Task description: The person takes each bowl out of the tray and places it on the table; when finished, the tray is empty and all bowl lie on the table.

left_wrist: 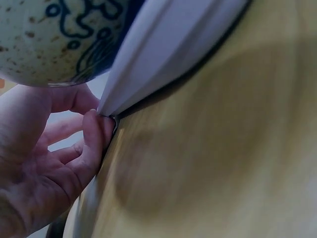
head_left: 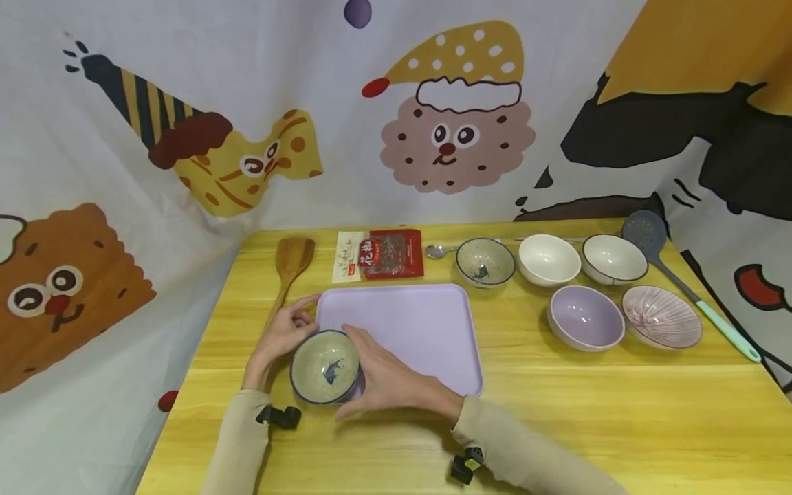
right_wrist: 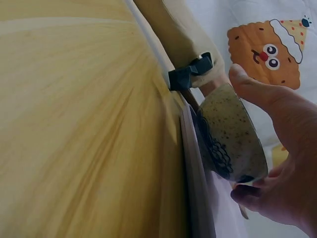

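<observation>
A speckled bowl (head_left: 324,366) with a blue fish inside and a dark rim stands at the near-left corner of a lilac tray (head_left: 402,316). My right hand (head_left: 396,378) spreads around the bowl's right side. In the right wrist view, its thumb stands apart from the bowl (right_wrist: 233,134), while the other fingers are close to the rim. My left hand (head_left: 281,337) is on the bowl's left, at the tray's left edge. In the left wrist view, its curled fingers (left_wrist: 91,139) pinch the edge of the tray (left_wrist: 153,54) below the bowl.
Behind the tray lie a wooden spatula (head_left: 293,258) and a red spice packet (head_left: 392,253). To the right are a metal spoon (head_left: 436,251), a second fish bowl (head_left: 485,263), white bowls (head_left: 548,260), a purple bowl (head_left: 586,317), a striped bowl (head_left: 662,316) and a slotted turner (head_left: 645,232).
</observation>
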`<control>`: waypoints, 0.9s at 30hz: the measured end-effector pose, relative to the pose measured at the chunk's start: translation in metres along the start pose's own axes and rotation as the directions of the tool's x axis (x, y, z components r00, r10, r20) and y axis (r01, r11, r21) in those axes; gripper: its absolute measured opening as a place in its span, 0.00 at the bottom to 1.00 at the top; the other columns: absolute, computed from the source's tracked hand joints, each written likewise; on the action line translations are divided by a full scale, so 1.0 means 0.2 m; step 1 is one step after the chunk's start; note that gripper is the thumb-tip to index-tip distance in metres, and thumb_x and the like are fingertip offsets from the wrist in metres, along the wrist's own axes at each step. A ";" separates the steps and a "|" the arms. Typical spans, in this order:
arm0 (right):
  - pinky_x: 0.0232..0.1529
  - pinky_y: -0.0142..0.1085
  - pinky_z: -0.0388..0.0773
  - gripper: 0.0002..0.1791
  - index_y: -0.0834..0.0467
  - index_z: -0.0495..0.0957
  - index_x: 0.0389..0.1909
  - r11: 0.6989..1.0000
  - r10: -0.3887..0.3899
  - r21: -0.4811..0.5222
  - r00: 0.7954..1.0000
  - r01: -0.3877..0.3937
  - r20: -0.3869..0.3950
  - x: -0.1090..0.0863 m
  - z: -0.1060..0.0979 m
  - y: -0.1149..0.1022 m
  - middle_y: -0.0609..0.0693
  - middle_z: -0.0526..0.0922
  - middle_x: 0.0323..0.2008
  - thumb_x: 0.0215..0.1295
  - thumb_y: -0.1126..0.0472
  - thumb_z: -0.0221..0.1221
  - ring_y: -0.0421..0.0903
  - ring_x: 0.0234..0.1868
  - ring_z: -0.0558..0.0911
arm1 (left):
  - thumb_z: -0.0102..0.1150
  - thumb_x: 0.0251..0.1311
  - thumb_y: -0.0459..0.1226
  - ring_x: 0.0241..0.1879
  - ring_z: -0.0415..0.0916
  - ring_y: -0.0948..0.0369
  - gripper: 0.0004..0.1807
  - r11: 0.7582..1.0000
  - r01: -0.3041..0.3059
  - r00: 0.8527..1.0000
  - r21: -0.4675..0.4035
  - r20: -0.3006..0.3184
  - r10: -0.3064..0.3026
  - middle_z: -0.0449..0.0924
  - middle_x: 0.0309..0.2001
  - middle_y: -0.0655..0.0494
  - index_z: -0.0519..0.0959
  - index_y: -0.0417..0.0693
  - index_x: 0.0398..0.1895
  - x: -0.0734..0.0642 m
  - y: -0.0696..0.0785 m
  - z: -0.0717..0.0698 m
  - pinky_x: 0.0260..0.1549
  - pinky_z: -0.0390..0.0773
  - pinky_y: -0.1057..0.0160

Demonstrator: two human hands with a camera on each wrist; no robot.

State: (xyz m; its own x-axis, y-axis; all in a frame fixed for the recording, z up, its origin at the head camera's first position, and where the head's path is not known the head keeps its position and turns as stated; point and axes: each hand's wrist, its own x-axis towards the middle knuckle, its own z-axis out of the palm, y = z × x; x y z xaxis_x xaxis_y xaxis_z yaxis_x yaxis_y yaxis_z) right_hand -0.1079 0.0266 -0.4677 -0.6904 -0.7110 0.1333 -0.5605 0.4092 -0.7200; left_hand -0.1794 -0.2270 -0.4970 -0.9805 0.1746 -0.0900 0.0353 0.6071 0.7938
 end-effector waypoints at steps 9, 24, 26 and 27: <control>0.75 0.48 0.65 0.76 0.65 0.39 0.80 0.999 0.032 0.005 0.999 -0.032 -0.005 0.05 0.05 -0.01 0.64 0.57 0.76 0.41 0.43 0.81 0.55 0.75 0.64 | 0.62 0.59 0.29 0.27 0.77 0.61 0.33 1.000 0.004 1.000 0.005 0.004 -0.004 0.82 0.31 0.47 0.71 0.44 0.71 0.01 -0.01 -0.01 0.28 0.77 0.68; 0.67 0.46 0.75 0.68 0.56 0.53 0.78 0.990 0.091 0.127 0.979 -0.068 -0.180 -0.01 0.03 0.05 0.52 0.71 0.69 0.37 0.41 0.81 0.47 0.66 0.75 | 0.62 0.60 0.29 0.27 0.74 0.61 0.33 1.000 0.017 1.000 -0.007 0.026 -0.017 0.81 0.33 0.46 0.70 0.43 0.72 0.00 0.02 -0.01 0.24 0.74 0.70; 0.67 0.48 0.76 0.69 0.53 0.53 0.79 0.985 0.125 0.147 0.969 -0.095 -0.213 -0.04 0.00 0.06 0.51 0.71 0.69 0.36 0.40 0.81 0.46 0.66 0.75 | 0.62 0.60 0.28 0.27 0.74 0.60 0.34 1.000 0.024 0.999 -0.005 0.026 -0.023 0.81 0.33 0.46 0.71 0.44 0.72 0.00 0.02 -0.02 0.24 0.74 0.70; 0.67 0.50 0.75 0.70 0.52 0.53 0.79 0.983 0.140 0.149 0.963 -0.108 -0.230 -0.05 -0.02 0.06 0.51 0.70 0.70 0.35 0.40 0.81 0.47 0.67 0.75 | 0.62 0.59 0.28 0.27 0.74 0.60 0.34 1.000 0.024 0.999 -0.004 0.029 -0.024 0.81 0.33 0.46 0.70 0.44 0.72 0.00 0.02 -0.02 0.24 0.74 0.70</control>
State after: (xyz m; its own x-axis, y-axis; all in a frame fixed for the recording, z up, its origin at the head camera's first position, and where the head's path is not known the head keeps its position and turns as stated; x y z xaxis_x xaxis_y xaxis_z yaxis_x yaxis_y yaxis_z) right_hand -0.1084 0.0408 -0.4751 -0.8489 -0.4955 0.1842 -0.4085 0.3939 -0.8234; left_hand -0.1793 -0.2281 -0.4920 -0.9750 0.1828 -0.1262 0.0112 0.6080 0.7938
